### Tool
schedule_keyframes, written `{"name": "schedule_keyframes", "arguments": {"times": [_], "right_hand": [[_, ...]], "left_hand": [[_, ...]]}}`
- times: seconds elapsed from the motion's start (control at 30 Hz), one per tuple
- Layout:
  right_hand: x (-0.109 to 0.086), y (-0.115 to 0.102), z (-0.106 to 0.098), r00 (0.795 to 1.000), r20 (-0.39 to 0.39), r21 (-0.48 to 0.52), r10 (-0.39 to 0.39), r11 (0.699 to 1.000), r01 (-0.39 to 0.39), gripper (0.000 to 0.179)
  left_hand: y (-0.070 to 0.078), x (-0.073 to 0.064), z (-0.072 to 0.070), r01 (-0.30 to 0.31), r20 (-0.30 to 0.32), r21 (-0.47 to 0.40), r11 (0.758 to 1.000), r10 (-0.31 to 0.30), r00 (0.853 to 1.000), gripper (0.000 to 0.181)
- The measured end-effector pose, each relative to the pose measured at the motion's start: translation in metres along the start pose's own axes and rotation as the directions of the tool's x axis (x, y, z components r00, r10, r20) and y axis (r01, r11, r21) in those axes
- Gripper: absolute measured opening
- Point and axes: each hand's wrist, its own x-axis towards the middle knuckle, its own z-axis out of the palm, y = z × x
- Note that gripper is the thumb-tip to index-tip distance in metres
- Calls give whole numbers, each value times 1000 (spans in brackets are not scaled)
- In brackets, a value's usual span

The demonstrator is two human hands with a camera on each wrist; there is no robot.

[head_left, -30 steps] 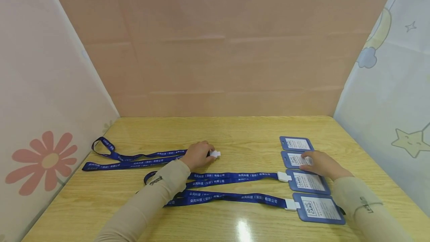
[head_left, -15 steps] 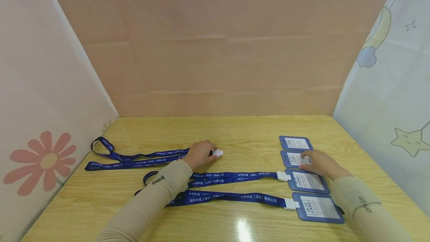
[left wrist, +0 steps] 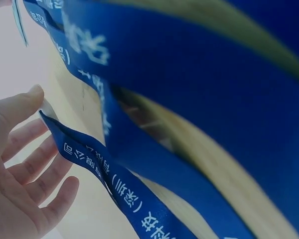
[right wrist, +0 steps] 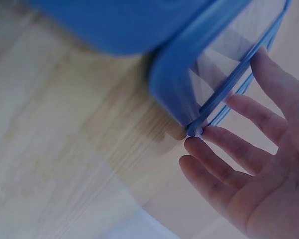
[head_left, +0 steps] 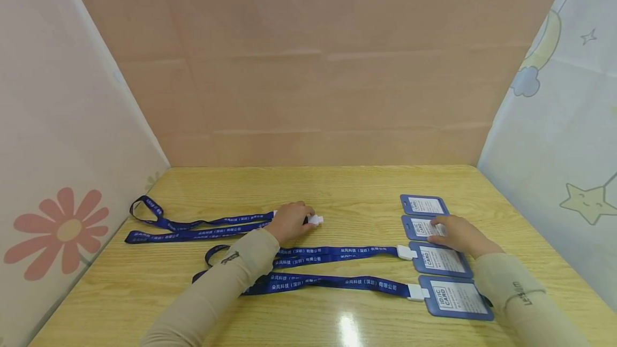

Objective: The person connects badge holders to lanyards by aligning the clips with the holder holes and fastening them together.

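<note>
My left hand (head_left: 291, 223) pinches the white clip (head_left: 315, 220) of a dark blue lanyard (head_left: 164, 237) at the table's left middle. In the left wrist view the thumb and index finger meet at the lanyard's end, and its printed strap (left wrist: 84, 152) runs away from them. My right hand (head_left: 460, 234) holds the right end of a blue card holder (head_left: 415, 227), second from the back in a column at the right. The right wrist view has the thumb on one face and fingers (right wrist: 244, 149) on the other side. The left hand partly covers another lanyard's end.
Behind the held card holder lies another card holder (head_left: 424, 205). In front, two card holders (head_left: 442, 260) are joined by white clips to lanyards (head_left: 337, 255) stretching left. A looped lanyard (head_left: 151, 208) lies at the back left. Fabric walls (head_left: 308, 95) border the wooden table (head_left: 356, 202).
My left hand has slid slightly to the right, drawing the lanyard and its white clip along. The right hand keeps its place on the card holder.
</note>
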Motion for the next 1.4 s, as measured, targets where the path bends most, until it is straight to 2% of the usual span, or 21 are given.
{"name": "schedule_keyframes", "arguments": {"times": [0.17,0.57,0.8,1.1,1.4], "right_hand": [[1,1,1,1000,3,-8,-1,1000,1,56],[3,-1,2,1000,5,-25,-6,1000,6,56],[2,-2,1,1000,8,-28,-8,1000,8,51],[1,0,2,1000,-5,-30,-31,999,31,50],[2,-1,1,1000,5,-27,-10,1000,10,52]], "left_hand": [[4,0,0,-2,3,-12,1000,2,1000,31],[13,6,3,-28,10,41,999,28,1000,29],[19,10,7,-69,-14,57,996,70,997,30],[29,15,6,-69,8,66,995,69,998,31],[34,17,10,-94,-6,85,992,95,995,32]]}}
